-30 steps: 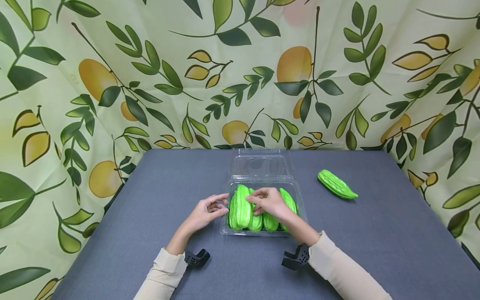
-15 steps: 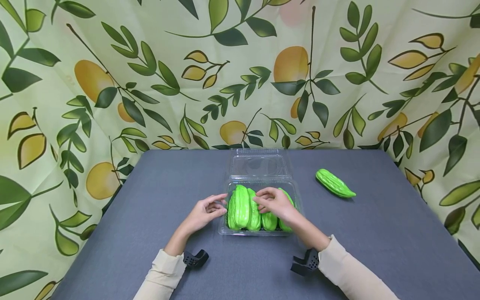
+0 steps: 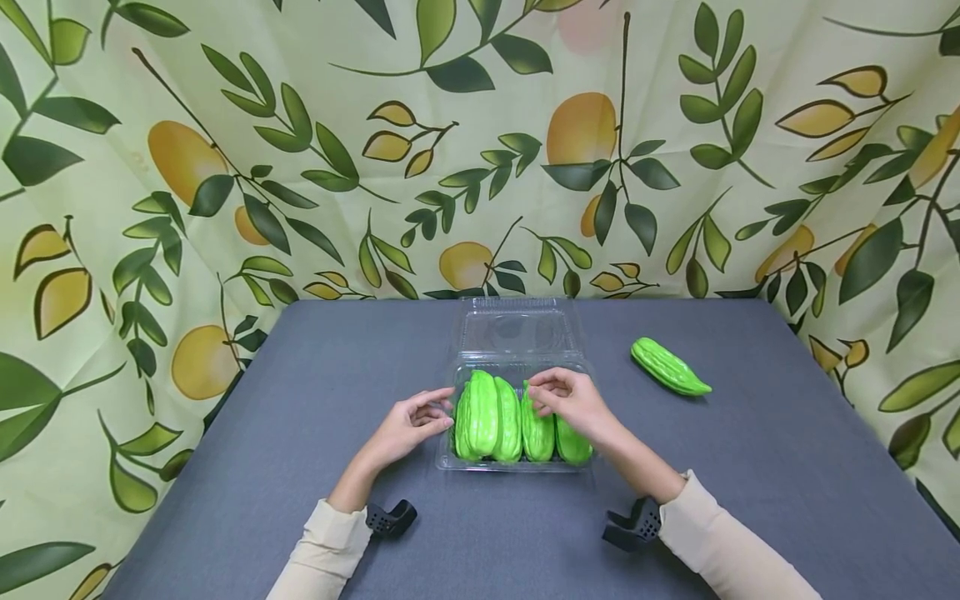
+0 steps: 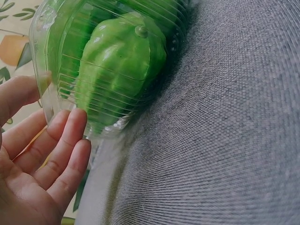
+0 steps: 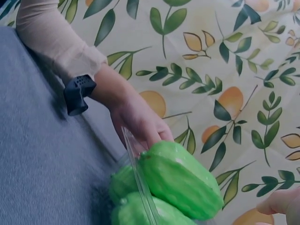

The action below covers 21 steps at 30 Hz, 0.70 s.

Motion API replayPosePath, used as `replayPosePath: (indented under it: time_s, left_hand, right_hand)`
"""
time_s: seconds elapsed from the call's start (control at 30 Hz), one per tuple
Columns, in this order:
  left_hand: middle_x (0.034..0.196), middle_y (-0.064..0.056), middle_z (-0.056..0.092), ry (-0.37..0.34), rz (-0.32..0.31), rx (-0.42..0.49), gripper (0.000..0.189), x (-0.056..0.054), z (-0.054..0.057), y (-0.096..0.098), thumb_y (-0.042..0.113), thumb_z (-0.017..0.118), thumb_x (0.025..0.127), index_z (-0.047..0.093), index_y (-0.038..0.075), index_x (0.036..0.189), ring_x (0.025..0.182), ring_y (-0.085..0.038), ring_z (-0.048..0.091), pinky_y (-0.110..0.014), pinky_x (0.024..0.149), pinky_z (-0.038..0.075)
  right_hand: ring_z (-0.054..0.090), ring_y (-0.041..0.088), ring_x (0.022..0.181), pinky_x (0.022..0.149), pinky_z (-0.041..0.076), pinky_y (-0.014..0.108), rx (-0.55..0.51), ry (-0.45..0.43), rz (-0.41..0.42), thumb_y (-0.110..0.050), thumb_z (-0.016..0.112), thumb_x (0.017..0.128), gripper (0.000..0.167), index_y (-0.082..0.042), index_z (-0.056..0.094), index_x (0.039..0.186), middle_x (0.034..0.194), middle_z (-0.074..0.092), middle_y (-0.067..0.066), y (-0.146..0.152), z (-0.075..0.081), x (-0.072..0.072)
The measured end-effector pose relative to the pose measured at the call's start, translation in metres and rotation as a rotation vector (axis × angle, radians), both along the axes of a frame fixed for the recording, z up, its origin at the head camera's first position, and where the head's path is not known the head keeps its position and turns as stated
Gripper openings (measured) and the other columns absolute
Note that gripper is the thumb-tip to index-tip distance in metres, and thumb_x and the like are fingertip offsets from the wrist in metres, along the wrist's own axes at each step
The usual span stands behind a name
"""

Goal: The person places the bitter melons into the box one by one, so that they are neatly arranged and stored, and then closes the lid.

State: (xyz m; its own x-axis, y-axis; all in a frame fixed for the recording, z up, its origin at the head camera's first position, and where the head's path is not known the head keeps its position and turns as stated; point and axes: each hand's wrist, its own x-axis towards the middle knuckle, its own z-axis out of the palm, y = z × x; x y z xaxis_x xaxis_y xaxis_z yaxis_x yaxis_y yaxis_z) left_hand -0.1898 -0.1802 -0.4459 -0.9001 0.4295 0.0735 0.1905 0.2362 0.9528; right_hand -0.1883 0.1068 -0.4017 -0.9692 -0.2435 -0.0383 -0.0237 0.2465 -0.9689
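Several bright green bitter melons (image 3: 483, 417) lie side by side in a clear plastic clamshell box (image 3: 517, 467), one resting on top at the left. My left hand (image 3: 405, 429) is at the box's left wall, fingers loosely bent. In the left wrist view its fingertips (image 4: 75, 117) touch or nearly touch the clear wall, with a melon (image 4: 122, 65) behind it. Over the right half of the box hovers my right hand (image 3: 573, 402), fingers relaxed with nothing held, partly covering the right-hand melons. The right wrist view catches only its fingers (image 5: 281, 204) at the lower right corner.
The box's clear lid (image 3: 517, 327) is folded back flat behind it. Another bitter melon (image 3: 670, 367) lies on the grey tabletop (image 3: 360, 342) to the right. A patterned leaf-and-fruit cloth (image 3: 465, 200) hangs along the back and sides.
My right hand has shifted rightward across the box, uncovering more of the middle melons. My left hand stays at the box's left wall.
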Motion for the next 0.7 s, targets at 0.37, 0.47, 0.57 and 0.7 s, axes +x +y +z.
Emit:
replayPosePath:
  time_s: [0.37, 0.47, 0.57, 0.7]
  left_hand:
    - [0.12, -0.034, 0.056, 0.01, -0.012, 0.012, 0.053, 0.0, -0.002, 0.0, 0.011, 0.066, 0.091, 0.047, -0.009, 0.137, 0.094, 0.003, 0.061, -0.011, 0.085, 0.051]
    - [0.12, -0.034, 0.056, 0.02, -0.013, 0.012, 0.055, 0.0, -0.002, -0.001, 0.013, 0.066, 0.09, 0.046, -0.009, 0.136, 0.095, 0.003, 0.061, -0.011, 0.085, 0.051]
    - [0.119, -0.034, 0.056, 0.024, -0.009, 0.01, 0.054, -0.001, -0.002, -0.001, 0.011, 0.066, 0.091, 0.047, -0.009, 0.136, 0.094, 0.004, 0.061, -0.011, 0.084, 0.051]
    - [0.119, -0.033, 0.056, 0.024, -0.002, 0.001, 0.052, -0.001, -0.003, -0.001, 0.009, 0.065, 0.091, 0.047, -0.009, 0.136, 0.095, 0.003, 0.061, -0.011, 0.084, 0.051]
  right_hand:
    - [0.066, 0.012, 0.081, 0.074, 0.059, 0.027, 0.072, 0.019, -0.006, -0.01, 0.06, 0.093, 0.032, 0.013, 0.058, 0.115, 0.105, 0.065, 0.031, 0.019, 0.002, 0.004]
    - [0.067, 0.011, 0.081, 0.074, 0.059, 0.026, 0.085, 0.021, -0.01, -0.011, 0.06, 0.093, 0.033, 0.013, 0.057, 0.116, 0.106, 0.065, 0.03, 0.027, 0.002, 0.003]
    - [0.067, 0.011, 0.08, 0.073, 0.059, 0.025, 0.088, 0.025, -0.028, -0.012, 0.061, 0.093, 0.034, 0.012, 0.057, 0.116, 0.106, 0.065, 0.031, 0.033, 0.003, 0.002]
    - [0.066, 0.007, 0.079, 0.073, 0.058, 0.023, 0.095, 0.032, -0.057, -0.013, 0.061, 0.093, 0.035, 0.012, 0.057, 0.117, 0.106, 0.065, 0.03, 0.042, 0.003, 0.001]
